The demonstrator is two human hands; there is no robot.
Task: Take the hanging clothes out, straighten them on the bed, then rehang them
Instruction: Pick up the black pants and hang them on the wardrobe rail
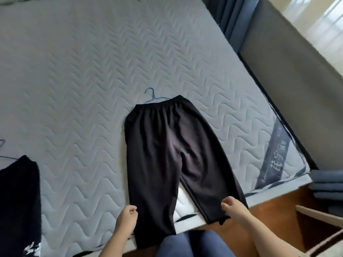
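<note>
The pale grey quilted mattress (74, 89) filled the frame, with black elastic-waisted trousers (159, 145) flat at its centre. Near the bottom, the left hand (128, 217) and right hand (232, 206) each pinched a leg. An uneven tug, I judged, could skew them off the thin blue wire hanger (151, 93). They ran lengthwise up the frame, waistband topmost.

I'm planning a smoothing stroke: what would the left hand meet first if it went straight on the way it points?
Probably the black trousers: the left hand, at the outer edge of one leg, points up the mattress and slightly inward, so that leg's cloth comes first.
</note>
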